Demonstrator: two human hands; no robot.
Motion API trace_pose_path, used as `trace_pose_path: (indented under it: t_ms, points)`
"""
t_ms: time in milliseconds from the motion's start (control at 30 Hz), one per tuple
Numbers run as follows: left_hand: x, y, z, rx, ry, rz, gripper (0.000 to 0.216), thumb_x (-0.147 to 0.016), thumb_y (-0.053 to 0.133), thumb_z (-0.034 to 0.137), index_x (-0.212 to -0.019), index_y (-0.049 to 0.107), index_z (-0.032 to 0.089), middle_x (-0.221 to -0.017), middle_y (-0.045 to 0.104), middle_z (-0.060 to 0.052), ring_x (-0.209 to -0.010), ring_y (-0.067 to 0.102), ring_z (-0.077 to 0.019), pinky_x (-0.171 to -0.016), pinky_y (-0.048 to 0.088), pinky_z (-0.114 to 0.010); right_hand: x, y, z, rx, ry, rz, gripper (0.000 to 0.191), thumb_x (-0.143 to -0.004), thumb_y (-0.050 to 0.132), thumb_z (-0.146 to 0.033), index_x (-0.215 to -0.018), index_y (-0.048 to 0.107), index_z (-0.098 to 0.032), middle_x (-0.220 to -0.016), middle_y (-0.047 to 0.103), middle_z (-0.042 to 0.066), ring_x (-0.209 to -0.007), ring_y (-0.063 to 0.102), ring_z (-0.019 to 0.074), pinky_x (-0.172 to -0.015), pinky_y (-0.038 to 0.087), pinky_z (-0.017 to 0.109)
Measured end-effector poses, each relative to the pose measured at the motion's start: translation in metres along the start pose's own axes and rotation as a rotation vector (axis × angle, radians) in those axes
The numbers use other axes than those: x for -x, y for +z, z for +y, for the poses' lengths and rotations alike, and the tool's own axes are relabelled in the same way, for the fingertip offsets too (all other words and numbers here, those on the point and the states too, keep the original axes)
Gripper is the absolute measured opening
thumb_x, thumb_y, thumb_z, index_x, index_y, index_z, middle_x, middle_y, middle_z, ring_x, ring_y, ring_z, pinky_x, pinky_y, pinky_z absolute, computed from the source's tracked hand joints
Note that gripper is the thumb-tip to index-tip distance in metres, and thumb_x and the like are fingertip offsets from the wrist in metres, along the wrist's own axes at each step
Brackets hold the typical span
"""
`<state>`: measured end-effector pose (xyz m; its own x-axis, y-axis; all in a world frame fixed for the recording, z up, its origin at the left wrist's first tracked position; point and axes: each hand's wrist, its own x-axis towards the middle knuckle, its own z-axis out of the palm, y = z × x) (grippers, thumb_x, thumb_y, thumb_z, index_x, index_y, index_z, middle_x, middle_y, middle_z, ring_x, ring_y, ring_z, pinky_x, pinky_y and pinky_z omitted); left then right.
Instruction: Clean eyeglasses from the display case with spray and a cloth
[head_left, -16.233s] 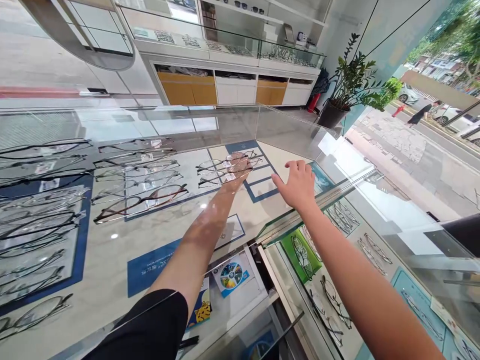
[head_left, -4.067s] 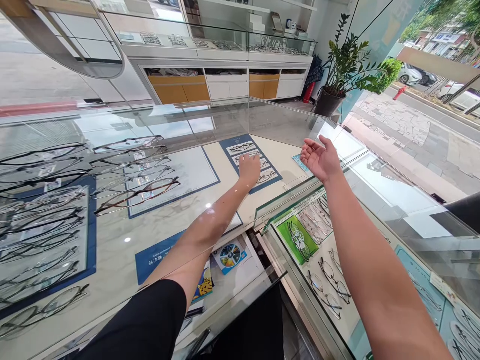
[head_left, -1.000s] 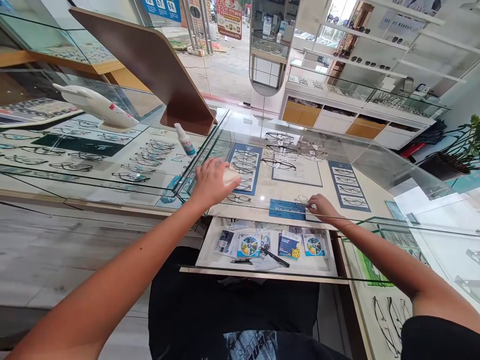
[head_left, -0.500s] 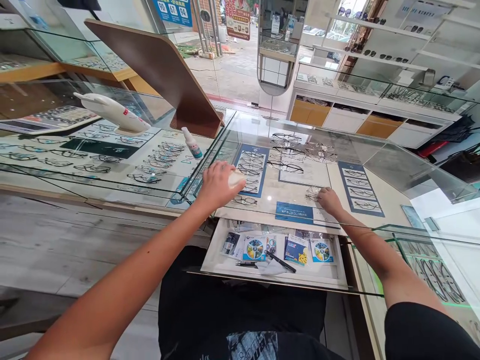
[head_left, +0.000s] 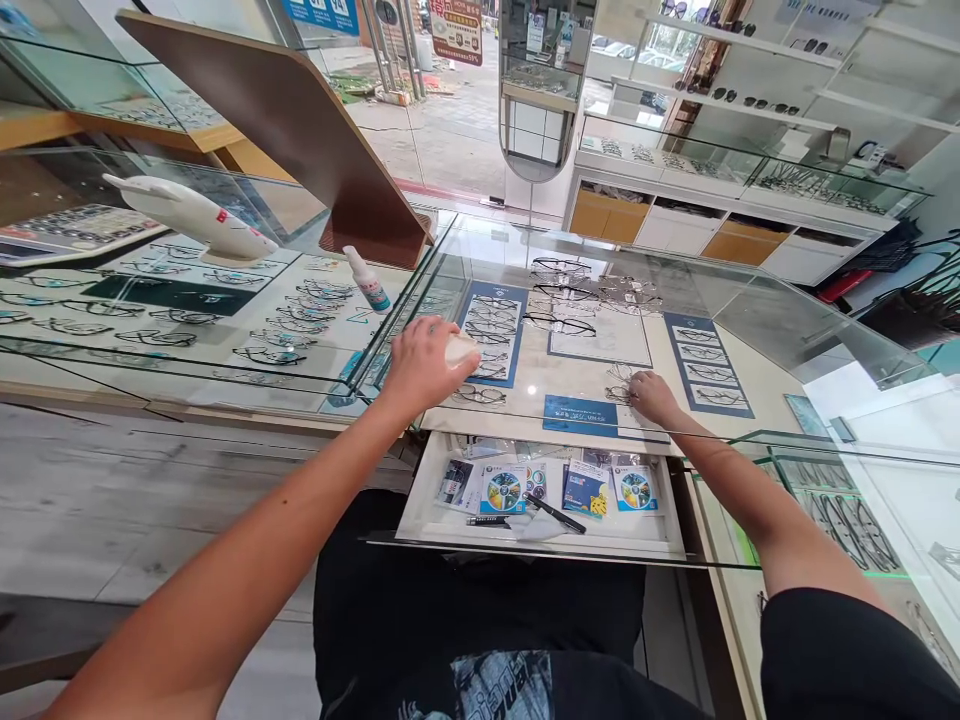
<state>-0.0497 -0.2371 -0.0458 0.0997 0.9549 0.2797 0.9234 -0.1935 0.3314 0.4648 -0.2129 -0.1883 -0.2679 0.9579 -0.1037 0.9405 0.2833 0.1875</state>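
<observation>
My left hand rests on top of the glass display case, fingers closed round a small white cloth. My right hand reaches inside the case under the glass and pinches a clear-framed pair of glasses lying on the white shelf beside a blue card. More spectacle frames lie in rows further back on blue-edged mats.
A white drawer stands pulled out below the case, holding leaflets and a black pen. A small spray bottle and a white dolphin-shaped object stand on the left counter. A brown curved panel rises behind.
Between the older frames and the last second the view swung left from the case's right end. In the last second my right hand shifted slightly deeper onto the clear glasses; my left hand stayed put.
</observation>
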Motion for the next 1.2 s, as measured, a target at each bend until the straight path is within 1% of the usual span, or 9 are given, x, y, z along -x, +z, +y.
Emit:
trace_pose_path:
  t_ms: [233, 367, 533, 667, 767, 967, 1100, 1200]
  points:
    - [0.000, -0.002, 0.003, -0.006, -0.015, -0.007, 0.057, -0.101, 0.062, 0.059, -0.144, 0.067, 0.022, -0.167, 0.057, -0.022, -0.161, 0.047, -0.0435, -0.133, 0.039, -0.062, 0.008, -0.003, 0.004, 0.013, -0.001, -0.023, 0.027, -0.100, 0.065, -0.017, -0.118, 0.084, -0.013, -0.141, 0.078, 0.023, -0.135, 0.065, 0.0358, -0.110, 0.049, 0.043]
    - [0.001, -0.003, 0.004, -0.001, -0.016, -0.008, 0.058, -0.102, 0.061, 0.059, -0.145, 0.067, 0.020, -0.168, 0.056, -0.022, -0.162, 0.047, -0.0448, -0.134, 0.037, -0.064, 0.009, -0.004, 0.007, 0.013, 0.004, -0.027, 0.026, -0.098, 0.066, -0.016, -0.117, 0.084, -0.015, -0.142, 0.078, 0.021, -0.139, 0.064, 0.0350, -0.114, 0.047, 0.043]
    - [0.000, -0.005, 0.005, -0.009, -0.017, -0.019, 0.061, -0.102, 0.059, 0.061, -0.146, 0.067, 0.020, -0.168, 0.056, -0.023, -0.162, 0.047, -0.0448, -0.133, 0.039, -0.064, 0.008, -0.001, 0.011, 0.009, 0.022, -0.028, 0.028, -0.096, 0.066, -0.013, -0.116, 0.084, -0.016, -0.141, 0.079, 0.020, -0.139, 0.064, 0.0337, -0.114, 0.046, 0.042]
    - [0.000, -0.006, 0.006, -0.014, -0.025, -0.024, 0.062, -0.102, 0.058, 0.062, -0.146, 0.067, 0.021, -0.168, 0.056, -0.022, -0.162, 0.048, -0.0450, -0.134, 0.039, -0.063, 0.007, 0.001, 0.015, -0.004, 0.038, -0.026, 0.025, -0.098, 0.067, -0.024, -0.116, 0.084, -0.017, -0.141, 0.079, 0.019, -0.139, 0.063, 0.0349, -0.116, 0.046, 0.044]
    - [0.000, -0.006, 0.006, -0.015, -0.025, -0.022, 0.062, -0.101, 0.058, 0.061, -0.146, 0.067, 0.020, -0.168, 0.056, -0.022, -0.162, 0.048, -0.0453, -0.134, 0.039, -0.063, 0.004, 0.003, 0.017, -0.009, 0.056, -0.022, 0.028, -0.102, 0.064, -0.029, -0.116, 0.084, -0.016, -0.141, 0.079, 0.020, -0.137, 0.065, 0.0354, -0.117, 0.046, 0.045]
    - [-0.001, -0.007, 0.006, -0.020, -0.026, -0.034, 0.062, -0.101, 0.057, 0.062, -0.145, 0.067, 0.020, -0.169, 0.056, -0.022, -0.162, 0.048, -0.0454, -0.133, 0.040, -0.063, -0.003, 0.002, 0.022, -0.003, 0.065, -0.013, 0.038, -0.108, 0.055, -0.032, -0.126, 0.084, -0.015, -0.143, 0.080, 0.020, -0.141, 0.064, 0.0358, -0.121, 0.044, 0.047]
    - [-0.001, -0.007, 0.005, -0.015, -0.025, -0.039, 0.062, -0.100, 0.057, 0.063, -0.145, 0.067, 0.020, -0.169, 0.057, -0.022, -0.161, 0.048, -0.0455, -0.132, 0.040, -0.064, -0.008, 0.000, 0.024, 0.010, 0.046, -0.006, 0.042, -0.107, 0.054, -0.031, -0.133, 0.083, -0.014, -0.147, 0.080, 0.021, -0.146, 0.062, 0.0372, -0.124, 0.041, 0.051]
    - [-0.001, -0.006, 0.004, -0.018, -0.022, -0.032, 0.062, -0.100, 0.057, 0.063, -0.144, 0.068, 0.020, -0.168, 0.058, -0.022, -0.161, 0.049, -0.0448, -0.131, 0.040, -0.062, -0.011, 0.000, 0.025, 0.017, 0.023, 0.001, 0.044, -0.106, 0.053, -0.027, -0.136, 0.083, -0.014, -0.148, 0.081, 0.019, -0.148, 0.061, 0.0370, -0.126, 0.039, 0.051]
